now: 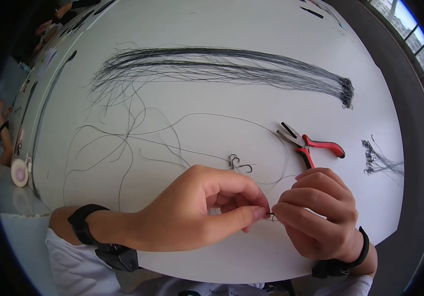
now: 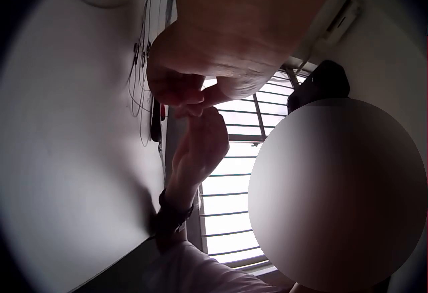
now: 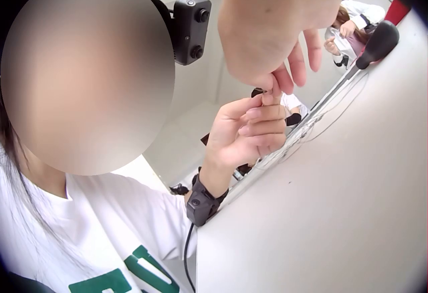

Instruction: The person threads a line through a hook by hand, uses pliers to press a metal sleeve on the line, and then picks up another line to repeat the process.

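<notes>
In the head view my left hand comes in from the left, thumb and forefinger pinching a fine line beside a small dark fish hook. My right hand meets it fingertip to fingertip and pinches the hook, most of which its fingers hide. Just beyond the left hand, several loose fish hooks lie on the white table, with thin fishing lines curling away to the left. In the right wrist view, the left hand's fingers are bent, their tips touching the right hand's.
Pliers with red handles lie beyond the right hand, jaws slightly apart. A long bundle of hooked lines stretches across the table's far part. Another hook cluster sits at the right edge. A white spool stands far left, near other people's arms.
</notes>
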The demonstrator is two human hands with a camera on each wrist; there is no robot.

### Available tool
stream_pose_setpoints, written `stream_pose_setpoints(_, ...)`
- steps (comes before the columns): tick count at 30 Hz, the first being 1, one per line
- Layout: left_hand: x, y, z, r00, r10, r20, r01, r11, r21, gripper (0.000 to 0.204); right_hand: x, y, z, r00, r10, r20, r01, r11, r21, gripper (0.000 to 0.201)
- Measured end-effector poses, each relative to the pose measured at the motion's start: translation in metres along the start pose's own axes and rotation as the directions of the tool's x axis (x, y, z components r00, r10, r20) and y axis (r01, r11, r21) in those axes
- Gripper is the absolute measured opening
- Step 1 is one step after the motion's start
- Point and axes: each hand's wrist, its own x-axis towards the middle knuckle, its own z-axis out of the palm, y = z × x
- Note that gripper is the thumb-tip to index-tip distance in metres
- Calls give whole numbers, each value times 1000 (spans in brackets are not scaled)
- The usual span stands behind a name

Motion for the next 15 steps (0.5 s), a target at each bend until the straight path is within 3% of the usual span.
stream_pose_setpoints(10,-2,-5,-2,999,-33,17,32,998,63,8,0,-4,1,1000,-4,23,6,998,-56,22)
stream_pose_setpoints(15,-5,-7,3,999,-6,-34,13,979,205,5,0,-5,4,999,-4,38,5,999,-34,20)
